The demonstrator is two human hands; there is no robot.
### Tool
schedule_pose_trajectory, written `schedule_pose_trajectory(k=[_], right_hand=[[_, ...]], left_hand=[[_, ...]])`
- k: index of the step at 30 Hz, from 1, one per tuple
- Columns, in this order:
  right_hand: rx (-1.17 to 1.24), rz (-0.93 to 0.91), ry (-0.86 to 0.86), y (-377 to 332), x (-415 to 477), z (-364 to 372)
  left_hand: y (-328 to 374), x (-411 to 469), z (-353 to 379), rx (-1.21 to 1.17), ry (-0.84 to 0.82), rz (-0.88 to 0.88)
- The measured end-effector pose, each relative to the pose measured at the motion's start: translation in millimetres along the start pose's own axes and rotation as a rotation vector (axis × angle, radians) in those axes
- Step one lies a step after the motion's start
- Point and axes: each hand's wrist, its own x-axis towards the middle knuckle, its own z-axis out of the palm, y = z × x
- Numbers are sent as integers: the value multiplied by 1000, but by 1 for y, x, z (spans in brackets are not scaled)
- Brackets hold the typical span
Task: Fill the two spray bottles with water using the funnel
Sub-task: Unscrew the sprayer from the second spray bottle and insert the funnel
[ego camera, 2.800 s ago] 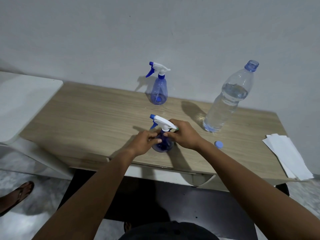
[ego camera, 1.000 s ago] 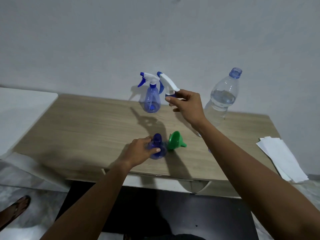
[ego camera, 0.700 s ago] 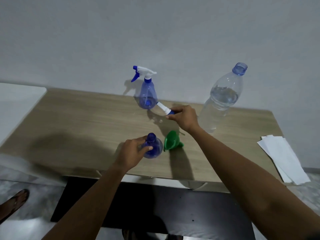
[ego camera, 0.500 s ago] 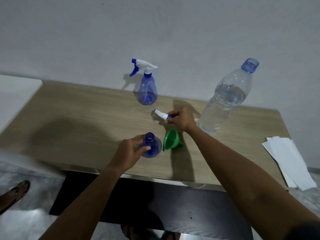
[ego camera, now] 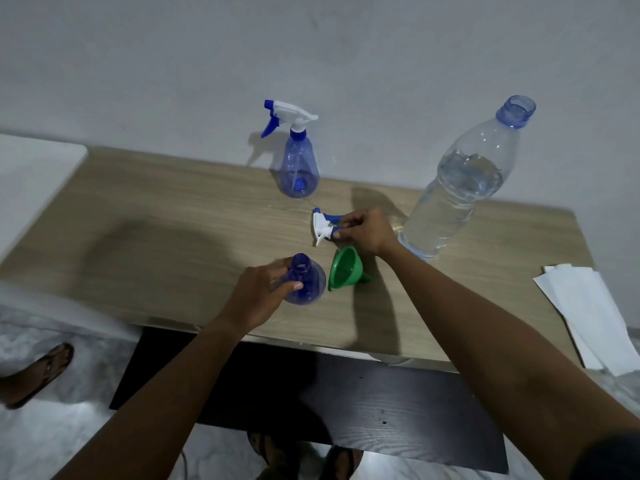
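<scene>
Left hand (ego camera: 261, 292) grips the open spray bottle (ego camera: 311, 285) around neck and shoulder. The bottle stands upright near the front edge of the desk (ego camera: 166, 223), mouth uncovered, and looks empty. Right hand (ego camera: 369, 233) pinches the spray head (ego camera: 322, 226) by its blue collar, low over the desk, just behind the funnel (ego camera: 346, 270). Hard to tell whether the head touches the wood or hangs just above it. The funnel lies on its side just right of the open bottle, wide mouth toward the camera, spout pointing right. Water bottle (ego camera: 457, 188) stands uncapped at the right, partly full. Second spray bottle (ego camera: 298, 164) stands at the back by the wall, head on. Paper sheets (ego camera: 588, 313) lie at the far right.

Likely step: park the spray head, then take the funnel. Neither bottle is filled yet. To do it well:
- Lay the head flat, clear of the funnel and water bottle, so it cannot roll or snag.
- Lift the funnel by its rim, turn the spout down and seat it straight in the neck.
- The left hand should hold low on the bottle, since an empty one tips easily.
- Pour slowly, because the narrow spout could back up and spill.
</scene>
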Motion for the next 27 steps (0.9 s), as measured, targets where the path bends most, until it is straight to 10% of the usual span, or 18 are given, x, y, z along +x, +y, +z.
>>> schedule_pose_trajectory(k=[20, 27], right_hand=[[-68, -148, 15, 42, -92, 12], [363, -238, 155, 11, -117, -7]], left_hand=[[2, 0, -1, 20, -65, -78], [8, -3, 0, 1, -63, -87]])
